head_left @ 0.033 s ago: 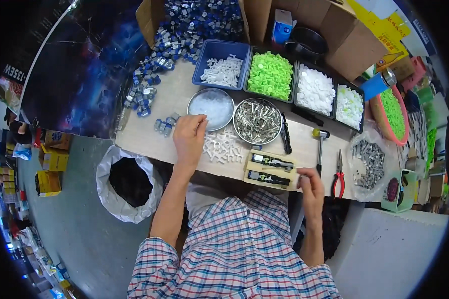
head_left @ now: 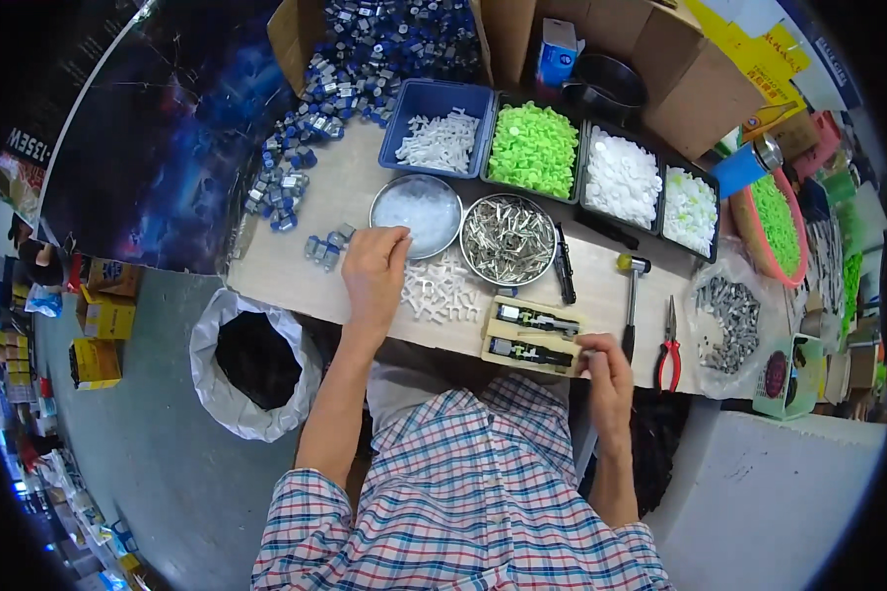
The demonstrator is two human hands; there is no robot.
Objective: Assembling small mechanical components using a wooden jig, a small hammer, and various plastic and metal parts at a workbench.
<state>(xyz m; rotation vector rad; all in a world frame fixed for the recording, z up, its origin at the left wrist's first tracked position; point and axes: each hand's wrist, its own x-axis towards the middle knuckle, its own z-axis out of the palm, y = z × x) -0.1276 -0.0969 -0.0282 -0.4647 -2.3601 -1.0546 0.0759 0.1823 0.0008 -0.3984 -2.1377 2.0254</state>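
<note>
My left hand (head_left: 374, 268) reaches forward to the near rim of a round metal bowl of clear small parts (head_left: 416, 209), fingers bent; whether it holds a piece I cannot tell. A loose heap of white plastic cross pieces (head_left: 442, 291) lies just right of that hand. My right hand (head_left: 606, 364) rests at the right end of a wooden jig block (head_left: 530, 335) that carries two dark assembled parts, fingertips pinching at its lower part. A second round bowl (head_left: 509, 238) beside the first is full of metal pins.
Trays behind hold white (head_left: 442, 140), green (head_left: 533, 148) and more white pieces (head_left: 622, 179). A small hammer (head_left: 631, 295), red pliers (head_left: 668, 360) and a black tool (head_left: 563, 266) lie at right. Blue-grey parts (head_left: 306, 148) spill at back left. A bag-lined bin (head_left: 256, 362) stands below the table edge.
</note>
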